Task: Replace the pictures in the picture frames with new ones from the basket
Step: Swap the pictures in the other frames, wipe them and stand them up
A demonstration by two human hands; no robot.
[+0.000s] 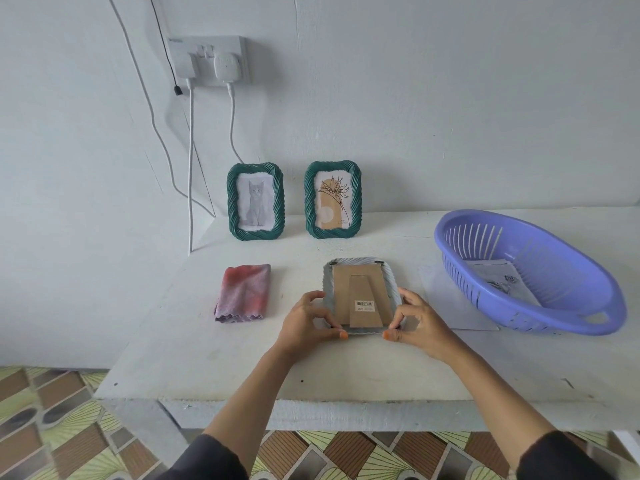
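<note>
Frame work at the white bench (207,358), seen from close by. One pale twisted-rim frame (389,278) lay face down near the middle of the bench, its brown cardboard back (356,282) upward, the fold-out stand flat against it and a barcode sticker (365,305) low on the stand. Two small dark tabs sat at the far corners of the back.

Both hands were on the near end of this frame. The left hand (306,320) had its fingers curled round the near left corner, thumb along the near edge. The right hand (420,323) matched it at the near right corner, fingers bent over the side rim, thumb tip at the near edge. Both gripped the frame; it stayed flat on the bench.

Two green frames stood upright at the back against the wall, side by side and apart: the left one (255,201) showed a grey cat, the right one (333,199) a line drawing of a plant.

A purple slotted basket (561,325) sat at the right of the bench, with printed sheets (498,277) lying inside it. A loose white sheet (446,299) lay flat between the basket and the face-down frame, partly under the basket.

A folded pinkish cloth (242,292) lay left of the hands. A wall socket (207,60) above held two plugs with white cables hanging down.
</note>
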